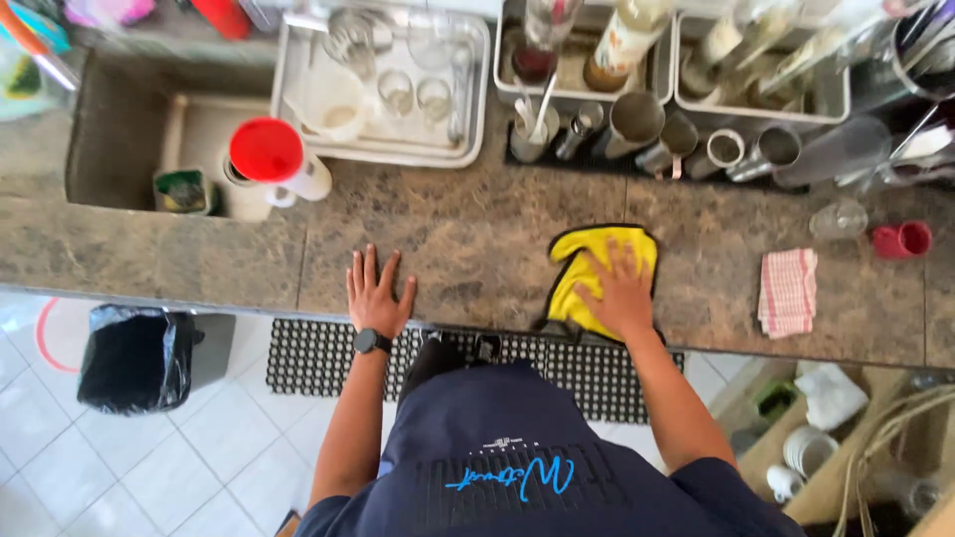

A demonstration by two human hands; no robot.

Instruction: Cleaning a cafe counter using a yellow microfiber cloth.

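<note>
Right hand [622, 293] pressed flat, fingers spread, on the yellow microfibre cloth [597, 273] at the stone countertop's [477, 239] front edge; left hand [376, 290] open, empty, bracing. Even pressure and overlapping strokes likely wipe best.

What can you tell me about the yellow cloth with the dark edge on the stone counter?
The yellow cloth with dark edging looks soft, like microfibre. It lies crumpled and partly folded at the front edge of the brown mottled stone counter, one part hanging slightly over. The person's right hand presses flat on it, fingers spread. Nothing else touches it.
</note>
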